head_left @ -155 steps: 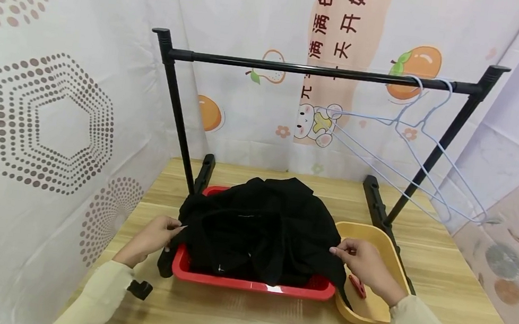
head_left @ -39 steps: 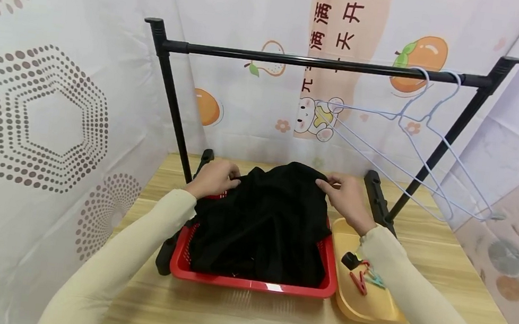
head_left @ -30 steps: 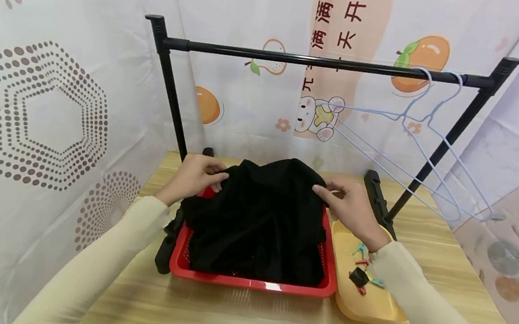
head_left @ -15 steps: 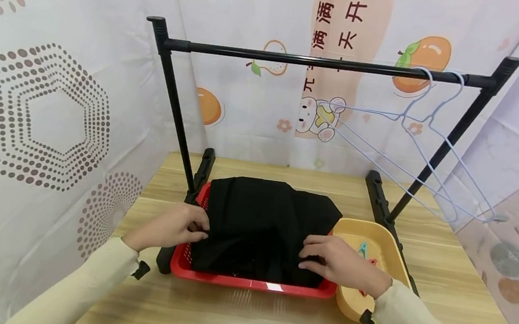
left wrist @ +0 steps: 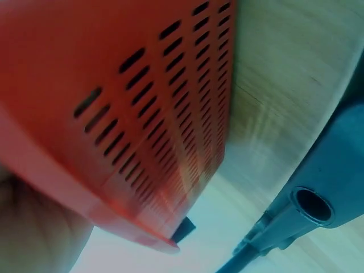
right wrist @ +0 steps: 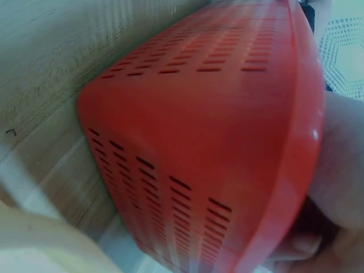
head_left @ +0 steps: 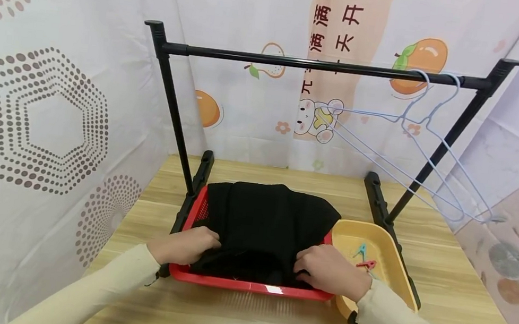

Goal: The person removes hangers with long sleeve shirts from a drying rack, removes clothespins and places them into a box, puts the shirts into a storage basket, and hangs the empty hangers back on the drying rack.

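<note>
A black cloth garment (head_left: 262, 221) lies folded over inside a red plastic basket (head_left: 252, 286) with slotted sides. At the basket's front left, my left hand (head_left: 186, 244) grips the garment's near edge, its fingertips hidden in the dark folds. My right hand (head_left: 331, 270) holds the cloth at the front right with curled fingers. The left wrist view has part of that hand (left wrist: 40, 230) behind the basket wall (left wrist: 170, 102). In the right wrist view the right hand (right wrist: 338, 170) reaches over the rim, with something dark between its fingers.
A yellow tray (head_left: 353, 229) with a few clothespins (head_left: 366, 263) stands right of the basket. Over both runs a black rack's bar (head_left: 271, 60), with two light-blue wire hangers (head_left: 404, 118) at its right. The rack's feet (head_left: 204, 169) flank the basket on the wooden table (head_left: 241, 323).
Both hands have come from the garment's raised far edge down to its near edge. The cloth has dropped flatter into the basket, and the clothespins in the tray show again.
</note>
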The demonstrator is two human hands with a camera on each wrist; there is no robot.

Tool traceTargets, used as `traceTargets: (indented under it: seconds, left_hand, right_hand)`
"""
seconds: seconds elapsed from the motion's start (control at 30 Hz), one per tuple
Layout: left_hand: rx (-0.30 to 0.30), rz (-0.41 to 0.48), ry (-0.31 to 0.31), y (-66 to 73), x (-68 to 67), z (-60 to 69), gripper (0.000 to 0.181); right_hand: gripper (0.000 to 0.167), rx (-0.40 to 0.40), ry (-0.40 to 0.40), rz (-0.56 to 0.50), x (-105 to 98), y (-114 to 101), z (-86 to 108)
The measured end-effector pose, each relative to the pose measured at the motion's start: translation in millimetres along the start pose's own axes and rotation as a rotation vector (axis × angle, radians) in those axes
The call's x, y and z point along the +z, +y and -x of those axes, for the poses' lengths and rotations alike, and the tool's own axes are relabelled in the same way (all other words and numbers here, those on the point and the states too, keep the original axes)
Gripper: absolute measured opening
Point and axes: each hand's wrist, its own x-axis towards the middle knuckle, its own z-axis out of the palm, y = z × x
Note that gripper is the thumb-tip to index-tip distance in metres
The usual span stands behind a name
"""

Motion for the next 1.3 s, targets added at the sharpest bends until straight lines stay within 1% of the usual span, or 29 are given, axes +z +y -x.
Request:
traceTargets:
  seconds: [0.07,0.13,0.2,0.23,0.27,0.33,0.4,0.5,0.57,0.63,0.67,0.73,0.8,0.83,0.9,0.97,1.03,1.1,1.13,1.2,1.23,1.3]
  left_hand:
    - [-0.004,-0.016,-0.041,1.8,-1.3,0.7,0.031]
    - [-0.011,0.0,-0.078,2.8,-6.2,2.1,0.033]
    - [-0.014,0.033,-0.093,1.5,-12.8,3.1,0.032]
    - [-0.011,0.051,-0.087,0.1,-16.4,3.5,0.032]
    - [-0.011,0.069,-0.073,-1.6,-20.2,3.9,0.031]
    - [-0.012,0.101,-0.024,-6.0,-27.9,3.9,0.026]
    - [-0.021,0.136,0.034,-11.6,-35.9,3.0,0.02]
    - [-0.061,0.196,0.11,-20.6,-49.1,1.8,0.012]
    - [-0.103,0.228,0.164,-27.2,-56.7,0.2,0.01]
    - [-0.157,0.24,0.234,-33.7,-62.5,-2.4,0.01]
    - [-0.195,0.246,0.27,-36.5,-64.7,-3.9,0.01]
    - [-0.272,0.243,0.334,-42.1,-67.0,-7.4,0.01]
    - [-0.337,0.23,0.375,-47.4,-67.4,-11.3,0.011]
    - [-0.363,0.223,0.382,-50.4,-66.7,-13.6,0.011]
    - [-0.41,0.2,0.378,-56.0,-64.6,-18.3,0.012]
    - [-0.451,0.186,0.362,-61.4,-62.2,-22.7,0.015]
    - [-0.5,0.192,0.336,-65.8,-60.4,-26.6,0.023]
    - [-0.544,0.206,0.314,-69.6,-59.6,-29.9,0.036]
    - [-0.561,0.211,0.303,-71.6,-59.5,-31.6,0.043]
    - [-0.58,0.212,0.29,-75.3,-59.3,-35.3,0.055]
    - [-0.58,0.212,0.286,-76.9,-59.4,-37.1,0.058]
    - [-0.569,0.189,0.285,-80.0,-59.3,-40.7,0.058]
  right_hand:
    - [0.009,-0.01,-0.022,0.018,0.0,-1.1,-2.6]
    - [0.008,-0.013,-0.055,0.01,-1.2,-1.6,-3.6]
    - [0.012,-0.005,-0.101,-0.019,-4.6,-1.2,-3.4]
    - [0.018,0.002,-0.122,-0.043,-6.9,-0.5,-3.0]
    - [0.024,0.009,-0.139,-0.073,-10.0,0.5,-2.6]
    - [0.037,0.022,-0.157,-0.149,-17.1,4.1,-1.0]
    - [0.041,0.018,-0.146,-0.23,-24.7,9.1,0.9]
    - [0.037,-0.008,-0.106,-0.332,-36.7,18.9,3.5]
    - [0.03,-0.017,-0.079,-0.388,-44.1,26.0,5.2]
    - [0.025,0.0,-0.049,-0.437,-50.3,33.3,6.5]
    - [0.024,0.018,-0.035,-0.464,-52.4,36.9,6.6]
    - [0.021,0.08,0.007,-0.528,-54.7,43.8,6.0]
    - [0.018,0.158,0.07,-0.566,-54.2,50.9,3.7]
    - [0.017,0.207,0.101,-0.577,-52.8,55.0,1.6]
    - [0.016,0.309,0.168,-0.549,-49.3,63.4,-3.3]
    - [0.022,0.418,0.212,-0.49,-45.1,72.0,-8.9]
    - [0.031,0.524,0.22,-0.429,-41.3,79.7,-14.7]
    - [0.042,0.608,0.204,-0.373,-38.0,86.1,-20.0]
    - [0.048,0.642,0.194,-0.353,-36.5,88.7,-22.3]
    - [0.055,0.683,0.174,-0.299,-33.5,93.7,-26.3]
    - [0.057,0.692,0.164,-0.276,-32.2,95.5,-27.9]
    - [0.056,0.712,0.146,-0.228,-29.3,98.8,-29.5]
